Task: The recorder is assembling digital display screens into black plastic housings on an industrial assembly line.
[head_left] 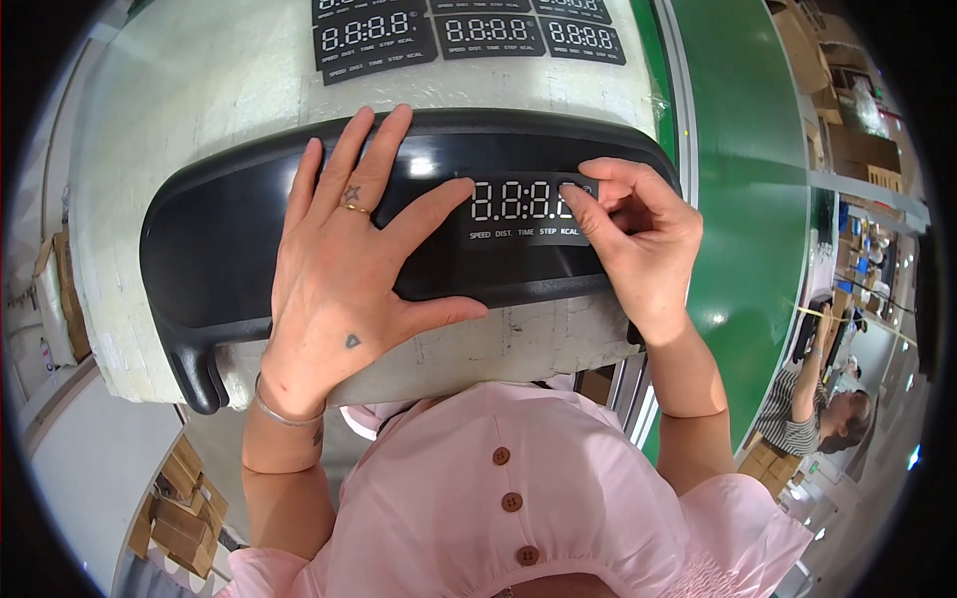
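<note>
A long black plastic console cover (214, 229) with rounded ends lies across the padded work surface before me. On its right half is a dark, thin display sticker (523, 236) printed with white segment digits and small lettering. My left hand (334, 269) rests spread on the middle of the cover, its forefinger tip at the sticker's left edge. At the sticker's right end, the thumb and forefinger of my right hand (646, 234) pinch its edge. That corner is partly hidden by the fingers; whether the sticker is stuck down there, I cannot tell.
Several similar display stickers (488, 38) lie in rows at the far side of the white work surface (249, 100). Green floor (743, 209) runs along the right, beyond a metal rail. Cardboard boxes (184, 528) stand lower left. Another person (822, 414) works far right.
</note>
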The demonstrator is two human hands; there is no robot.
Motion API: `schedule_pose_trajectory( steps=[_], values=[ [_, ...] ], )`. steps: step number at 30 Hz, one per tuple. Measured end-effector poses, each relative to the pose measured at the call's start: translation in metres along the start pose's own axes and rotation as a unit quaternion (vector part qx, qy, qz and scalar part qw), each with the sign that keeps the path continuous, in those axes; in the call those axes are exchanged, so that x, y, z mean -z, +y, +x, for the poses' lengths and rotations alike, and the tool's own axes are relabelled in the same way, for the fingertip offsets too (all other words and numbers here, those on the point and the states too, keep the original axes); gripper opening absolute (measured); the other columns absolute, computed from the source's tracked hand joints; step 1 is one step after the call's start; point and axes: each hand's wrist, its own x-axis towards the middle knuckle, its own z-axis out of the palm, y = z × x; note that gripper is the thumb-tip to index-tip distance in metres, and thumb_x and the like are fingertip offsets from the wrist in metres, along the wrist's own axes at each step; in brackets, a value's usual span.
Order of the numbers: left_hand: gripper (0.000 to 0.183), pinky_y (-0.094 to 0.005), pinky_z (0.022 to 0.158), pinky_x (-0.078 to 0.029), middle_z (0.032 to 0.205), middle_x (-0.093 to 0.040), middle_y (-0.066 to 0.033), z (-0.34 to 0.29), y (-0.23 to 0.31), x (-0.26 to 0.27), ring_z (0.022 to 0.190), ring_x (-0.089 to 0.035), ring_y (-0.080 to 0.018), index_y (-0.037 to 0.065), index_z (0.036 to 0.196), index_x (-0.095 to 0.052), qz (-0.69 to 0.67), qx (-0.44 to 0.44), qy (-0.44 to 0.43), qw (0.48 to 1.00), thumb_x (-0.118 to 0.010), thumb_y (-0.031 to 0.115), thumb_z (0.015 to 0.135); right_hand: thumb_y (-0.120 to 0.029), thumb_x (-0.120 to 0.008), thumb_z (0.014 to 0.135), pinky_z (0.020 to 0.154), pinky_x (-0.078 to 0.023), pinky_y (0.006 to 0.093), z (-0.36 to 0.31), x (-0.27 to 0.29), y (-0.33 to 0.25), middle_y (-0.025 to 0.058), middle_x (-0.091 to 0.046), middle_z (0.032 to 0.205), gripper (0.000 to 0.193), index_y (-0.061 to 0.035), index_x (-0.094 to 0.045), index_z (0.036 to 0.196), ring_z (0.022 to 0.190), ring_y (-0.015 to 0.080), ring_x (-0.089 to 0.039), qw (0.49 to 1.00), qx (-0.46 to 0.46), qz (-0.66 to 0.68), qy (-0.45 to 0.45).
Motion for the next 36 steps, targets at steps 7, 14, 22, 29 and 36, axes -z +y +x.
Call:
schedule_pose_trajectory(
  steps=[7,14,22,29,36],
  values=[
    [0.074,-0.0514,0.109,-0.023,0.145,-0.037,-0.0146,-0.001,-0.001,0.0,0.135,-0.033,-0.0353,0.017,0.112,-0.067,0.007,0.008,-0.009,1.0,-0.079,0.052,0.048,0.002,-0.075,0.073,0.045,-0.04,0.0184,-0.003,-0.003,-0.008,0.0001,-0.054,0.062,0.021,-0.0015,-0.067,0.091,0.053,0.0038,-0.046,0.997,0.036,-0.066,0.015],
    [0.076,-0.0527,0.109,-0.023,0.146,-0.036,-0.0139,0.001,0.0,0.0,0.135,-0.032,-0.036,0.018,0.113,-0.066,0.014,0.014,-0.023,1.0,-0.08,0.052,0.046,0.002,-0.075,0.073,0.045,-0.041,0.0188,-0.003,-0.003,-0.009,0.0009,-0.054,0.065,0.021,-0.0007,-0.066,0.092,0.053,0.0044,-0.047,0.997,0.027,-0.074,0.017],
    [0.077,-0.0537,0.108,-0.024,0.145,-0.037,-0.0147,0.001,-0.001,-0.001,0.135,-0.032,-0.0369,0.019,0.115,-0.065,0.015,0.008,-0.024,1.0,-0.079,0.052,0.046,0.002,-0.075,0.073,0.046,-0.042,0.0194,-0.003,-0.005,-0.011,0.0016,-0.055,0.066,0.021,0.0002,-0.066,0.092,0.054,0.0056,-0.048,0.996,0.032,-0.08,0.023],
    [0.078,-0.0543,0.108,-0.024,0.146,-0.036,-0.0153,0.001,-0.002,-0.001,0.135,-0.032,-0.0373,0.019,0.115,-0.065,0.021,0.004,-0.025,0.999,-0.08,0.051,0.046,0.003,-0.074,0.072,0.046,-0.043,0.0214,0.0,-0.006,-0.013,0.0039,-0.054,0.065,0.021,0.0006,-0.065,0.091,0.052,0.0092,-0.049,0.993,0.051,-0.106,0.021],
    [0.078,-0.0538,0.109,-0.023,0.146,-0.035,-0.0162,0.003,0.002,0.004,0.135,-0.031,-0.0378,0.02,0.114,-0.066,0.016,0.006,-0.046,0.999,-0.082,0.048,0.043,-0.013,-0.078,0.071,0.052,-0.044,0.028,0.004,0.001,-0.015,0.0049,-0.055,0.066,0.035,-0.0066,-0.06,0.101,0.058,0.0186,-0.051,0.959,0.148,-0.243,0.023]
  ],
)
